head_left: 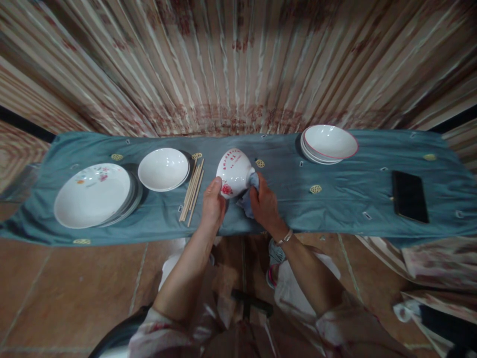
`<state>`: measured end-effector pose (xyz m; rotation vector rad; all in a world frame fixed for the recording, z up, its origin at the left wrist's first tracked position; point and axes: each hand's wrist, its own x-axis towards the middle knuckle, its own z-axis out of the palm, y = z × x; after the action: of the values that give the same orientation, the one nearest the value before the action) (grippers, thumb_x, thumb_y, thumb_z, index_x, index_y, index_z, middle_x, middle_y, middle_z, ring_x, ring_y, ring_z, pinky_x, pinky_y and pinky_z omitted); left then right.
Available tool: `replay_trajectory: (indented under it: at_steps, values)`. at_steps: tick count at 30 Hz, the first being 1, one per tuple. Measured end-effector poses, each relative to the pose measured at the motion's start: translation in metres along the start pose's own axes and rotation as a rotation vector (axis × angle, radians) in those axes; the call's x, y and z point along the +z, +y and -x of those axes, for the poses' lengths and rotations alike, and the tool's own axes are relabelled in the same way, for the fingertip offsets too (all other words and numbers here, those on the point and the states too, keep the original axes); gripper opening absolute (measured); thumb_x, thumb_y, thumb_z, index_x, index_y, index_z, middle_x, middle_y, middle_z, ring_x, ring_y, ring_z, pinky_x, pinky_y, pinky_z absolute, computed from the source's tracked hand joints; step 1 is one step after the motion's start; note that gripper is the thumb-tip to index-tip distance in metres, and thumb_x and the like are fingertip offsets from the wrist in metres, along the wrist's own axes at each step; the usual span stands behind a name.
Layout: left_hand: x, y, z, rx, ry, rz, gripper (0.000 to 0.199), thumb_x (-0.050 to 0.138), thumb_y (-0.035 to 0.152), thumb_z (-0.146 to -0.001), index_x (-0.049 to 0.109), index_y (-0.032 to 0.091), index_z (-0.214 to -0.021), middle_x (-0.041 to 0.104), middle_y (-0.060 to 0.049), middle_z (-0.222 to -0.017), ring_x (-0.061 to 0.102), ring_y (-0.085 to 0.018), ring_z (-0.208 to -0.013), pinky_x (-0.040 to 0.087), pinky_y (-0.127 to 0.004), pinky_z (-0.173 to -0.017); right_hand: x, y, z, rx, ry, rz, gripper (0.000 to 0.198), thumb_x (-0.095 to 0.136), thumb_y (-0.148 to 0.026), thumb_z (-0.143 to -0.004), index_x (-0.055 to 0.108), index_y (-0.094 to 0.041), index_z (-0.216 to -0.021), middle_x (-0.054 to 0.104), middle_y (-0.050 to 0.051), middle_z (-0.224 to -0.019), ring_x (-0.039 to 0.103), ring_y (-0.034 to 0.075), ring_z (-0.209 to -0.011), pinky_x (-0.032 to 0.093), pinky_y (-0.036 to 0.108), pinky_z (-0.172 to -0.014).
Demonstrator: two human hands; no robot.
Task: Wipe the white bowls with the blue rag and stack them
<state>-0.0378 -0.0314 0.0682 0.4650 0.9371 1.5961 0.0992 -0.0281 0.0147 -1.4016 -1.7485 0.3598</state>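
Observation:
A white bowl (238,171) with red lettering and a red flower is tipped on its side above the middle of the table. My left hand (214,201) grips it near the rim, thumb on the outer wall. At the bowl's foot, my right hand (265,201) is closed on a light blue cloth (246,205), pressing it against the base. Part of the cloth hangs below the fingers. Just left of my left hand lie several wooden chopsticks (193,191).
A white bowl (164,169) and a stack of floral plates (93,196) stand on the left. Stacked bowls (330,141), the top one red-rimmed, sit at the back right. A black phone (410,196) lies on the blue-green tablecloth (335,214). Curtains (238,64) hang behind.

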Motion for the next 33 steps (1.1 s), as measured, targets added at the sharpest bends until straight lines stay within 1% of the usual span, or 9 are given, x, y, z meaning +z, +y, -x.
replay_trajectory:
  at_steps: [5, 10, 14, 17, 22, 25, 27, 30, 33]
  values:
    - [0.0, 0.0, -0.002, 0.003, -0.005, 0.027, 0.036, 0.089, 0.045, -0.068, 0.073, 0.017, -0.085, 0.08, -0.011, -0.094, 0.07, -0.032, -0.115, 0.056, -0.039, -0.098, -0.007, -0.009, 0.004, -0.038, -0.026, 0.009, 0.053, 0.036, -0.033, -0.103, 0.039, -0.01, -0.151, 0.07, 0.024, -0.128, 0.074, 0.031, -0.102, 0.061, 0.048, -0.089]
    - [-0.001, 0.001, -0.004, -0.019, 0.023, 0.028, 0.035, 0.086, 0.041, -0.07, 0.072, 0.016, -0.089, 0.079, -0.008, -0.09, 0.074, -0.026, -0.104, 0.056, -0.033, -0.094, -0.016, -0.021, 0.009, -0.122, -0.075, 0.018, 0.058, 0.036, -0.039, -0.105, 0.032, -0.009, -0.154, 0.071, 0.023, -0.127, 0.075, 0.03, -0.095, 0.063, 0.048, -0.086]
    - [-0.001, 0.002, -0.001, -0.047, 0.008, 0.015, 0.029, 0.084, 0.04, -0.074, 0.071, 0.017, -0.087, 0.076, -0.004, -0.082, 0.073, -0.021, -0.092, 0.055, -0.029, -0.088, -0.024, -0.035, 0.007, -0.275, -0.058, -0.01, 0.055, 0.041, -0.04, -0.105, 0.036, -0.011, -0.152, 0.069, 0.021, -0.132, 0.073, 0.027, -0.105, 0.06, 0.045, -0.095]
    - [0.0, 0.0, 0.002, -0.059, 0.002, -0.004, 0.025, 0.084, 0.037, -0.075, 0.07, 0.017, -0.082, 0.072, -0.001, -0.074, 0.069, -0.016, -0.077, 0.053, -0.026, -0.08, -0.032, -0.043, 0.0, -0.361, -0.046, -0.01, 0.049, 0.042, -0.036, -0.105, 0.042, -0.016, -0.149, 0.069, 0.018, -0.132, 0.069, 0.027, -0.115, 0.056, 0.044, -0.1]
    - [0.001, -0.004, 0.005, -0.025, -0.053, -0.121, 0.024, 0.083, 0.036, -0.074, 0.069, 0.018, -0.072, 0.065, 0.002, -0.065, 0.057, -0.011, -0.06, 0.049, -0.026, -0.066, -0.033, -0.05, -0.011, -0.437, 0.044, 0.049, 0.045, 0.037, -0.026, -0.105, 0.05, -0.013, -0.146, 0.055, 0.021, -0.15, 0.051, 0.029, -0.142, 0.045, 0.048, -0.114]
    - [-0.004, -0.006, 0.005, 0.04, -0.133, -0.187, 0.021, 0.083, 0.035, -0.074, 0.07, 0.019, -0.07, 0.065, 0.001, -0.064, 0.057, -0.014, -0.062, 0.049, -0.028, -0.067, -0.028, -0.052, -0.015, -0.473, -0.005, 0.07, 0.047, 0.035, -0.026, -0.104, 0.051, -0.013, -0.147, 0.051, 0.02, -0.155, 0.044, 0.029, -0.148, 0.04, 0.05, -0.118]
    - [-0.008, -0.008, 0.004, 0.079, -0.187, -0.206, 0.02, 0.082, 0.036, -0.075, 0.072, 0.019, -0.074, 0.071, -0.003, -0.074, 0.064, -0.019, -0.074, 0.051, -0.031, -0.077, -0.025, -0.053, -0.017, -0.489, -0.058, 0.074, 0.048, 0.035, -0.026, -0.103, 0.051, -0.015, -0.147, 0.051, 0.017, -0.156, 0.04, 0.028, -0.15, 0.036, 0.052, -0.12]
    - [-0.014, -0.012, 0.001, 0.118, -0.245, -0.248, 0.024, 0.079, 0.041, -0.078, 0.073, 0.018, -0.078, 0.075, -0.008, -0.087, 0.068, -0.026, -0.09, 0.051, -0.036, -0.089, -0.023, -0.053, -0.022, -0.514, -0.055, 0.071, 0.046, 0.036, -0.026, -0.102, 0.055, -0.015, -0.143, 0.055, 0.016, -0.152, 0.043, 0.027, -0.148, 0.032, 0.052, -0.123]
    - [-0.016, -0.014, -0.003, 0.105, -0.239, -0.257, 0.029, 0.077, 0.046, -0.079, 0.072, 0.017, -0.079, 0.074, -0.008, -0.085, 0.068, -0.026, -0.092, 0.051, -0.037, -0.09, -0.022, -0.054, -0.03, -0.523, -0.026, 0.069, 0.044, 0.036, -0.025, -0.102, 0.059, -0.014, -0.137, 0.061, 0.015, -0.145, 0.049, 0.026, -0.143, 0.031, 0.049, -0.125]
